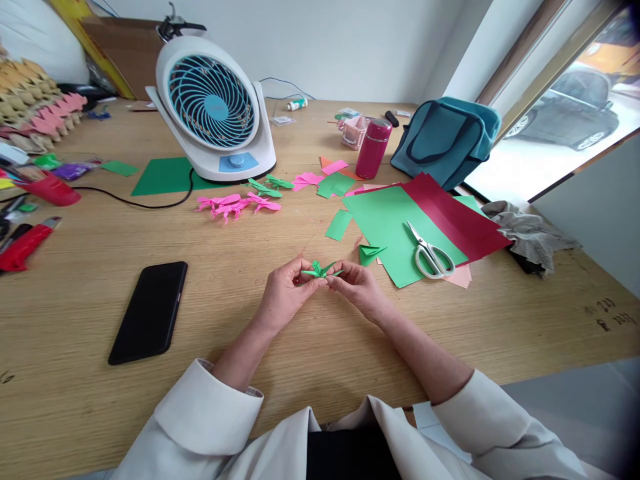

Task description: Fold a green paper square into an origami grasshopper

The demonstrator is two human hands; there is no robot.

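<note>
A small green folded-paper figure (319, 270) with thin pointed ends is held between both hands, just above the wooden table. My left hand (287, 288) pinches its left side, thumb toward the middle. From the other side my right hand (359, 288) grips it, the two thumbs nearly touching. The fingers cover part of the figure. Right of my right hand lies a green folded-paper piece (371, 253). Farther back sit several pink folded-paper figures (235, 205) and a few green folded-paper figures (267, 187). A loose green paper rectangle (339, 225) rests behind my right hand.
White-handled scissors (433, 260) lie on green sheets (385, 220) beside red sheets (455, 217). A black phone (149, 312) is at the left. Behind stand a white fan (215, 107), a pink bottle (373, 150) and a teal bag (445, 143). A red box cutter (27, 245) lies far left.
</note>
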